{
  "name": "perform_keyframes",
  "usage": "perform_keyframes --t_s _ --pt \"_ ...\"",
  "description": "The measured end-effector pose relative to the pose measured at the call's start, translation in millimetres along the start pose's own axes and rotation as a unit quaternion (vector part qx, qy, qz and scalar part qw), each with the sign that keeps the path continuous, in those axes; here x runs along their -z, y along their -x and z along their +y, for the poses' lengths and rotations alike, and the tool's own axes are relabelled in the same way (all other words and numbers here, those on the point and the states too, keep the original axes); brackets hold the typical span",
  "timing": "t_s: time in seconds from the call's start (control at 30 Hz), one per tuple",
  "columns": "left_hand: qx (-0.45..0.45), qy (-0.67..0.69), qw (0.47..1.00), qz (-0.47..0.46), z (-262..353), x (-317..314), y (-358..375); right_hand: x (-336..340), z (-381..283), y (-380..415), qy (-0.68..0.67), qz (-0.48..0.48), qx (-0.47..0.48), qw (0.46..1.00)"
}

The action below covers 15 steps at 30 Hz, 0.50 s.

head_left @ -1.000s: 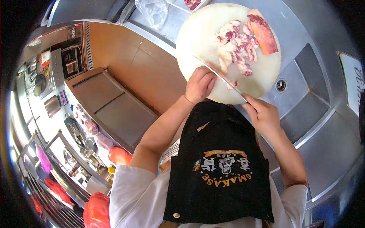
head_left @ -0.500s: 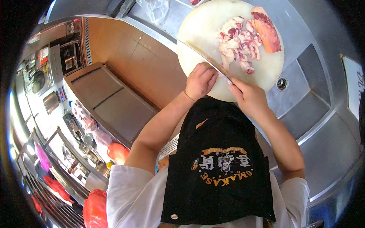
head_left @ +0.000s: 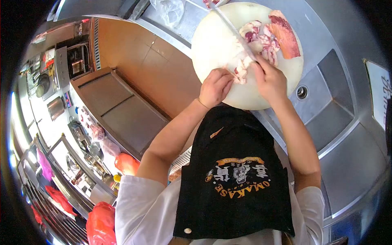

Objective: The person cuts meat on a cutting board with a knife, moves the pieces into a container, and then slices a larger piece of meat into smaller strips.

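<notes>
A round, pale cutting board point(head_left: 208, 45) carries cut pieces of raw, fatty meat point(head_left: 269, 47) and a larger slab of meat point(head_left: 284, 36) at its right edge. My right hand point(head_left: 271, 81) is closed round the handle of a knife point(head_left: 233, 29), whose blade slants up and left across the board among the pieces. Beside the board's lower left edge, my left hand point(head_left: 215, 86) has its fingers curled together. Its fingertips are close to a few small meat pieces point(head_left: 241, 72); what they pinch, if anything, is hidden.
A clear plastic bag point(head_left: 169, 12) lies on the metal counter at upper left, near a partly cut-off container of meat point(head_left: 211, 3). To the right is a steel sink with a drain point(head_left: 302, 92). A brown cabinet point(head_left: 118, 110) stands at left.
The knife has swung up and right from beside my left hand to the meat pile, with some small pieces now near my left fingers. My left hand has hardly moved.
</notes>
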State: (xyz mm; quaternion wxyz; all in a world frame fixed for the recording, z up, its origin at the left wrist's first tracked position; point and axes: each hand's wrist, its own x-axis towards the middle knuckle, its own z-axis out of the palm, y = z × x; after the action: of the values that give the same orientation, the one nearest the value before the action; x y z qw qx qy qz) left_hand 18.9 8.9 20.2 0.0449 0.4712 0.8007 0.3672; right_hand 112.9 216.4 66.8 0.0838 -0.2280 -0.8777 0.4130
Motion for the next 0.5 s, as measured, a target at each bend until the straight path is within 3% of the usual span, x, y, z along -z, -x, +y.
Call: perform_keyframes --t_s 0.03,0.23,0.33,0.43,0.5 --pt "0.003 0.0 1.0 0.006 1 -2 1 9 1 9 -0.016 0.025 -0.006 1.0" --pt "-0.008 0.002 1.0 0.017 -1 -4 2 59 -26 78 0.003 -0.162 -0.038 0.986" --pt "-0.028 0.002 0.999 0.019 -1 -2 -2 66 -20 93 0.028 -0.182 -0.05 0.982" --pt "-0.025 -0.003 1.0 0.003 -1 -1 -4 51 -20 82 0.016 -0.16 -0.026 0.987" --pt "-0.019 -0.006 1.0 -0.001 -1 0 -3 25 -28 49 0.028 -0.206 -0.066 0.976"
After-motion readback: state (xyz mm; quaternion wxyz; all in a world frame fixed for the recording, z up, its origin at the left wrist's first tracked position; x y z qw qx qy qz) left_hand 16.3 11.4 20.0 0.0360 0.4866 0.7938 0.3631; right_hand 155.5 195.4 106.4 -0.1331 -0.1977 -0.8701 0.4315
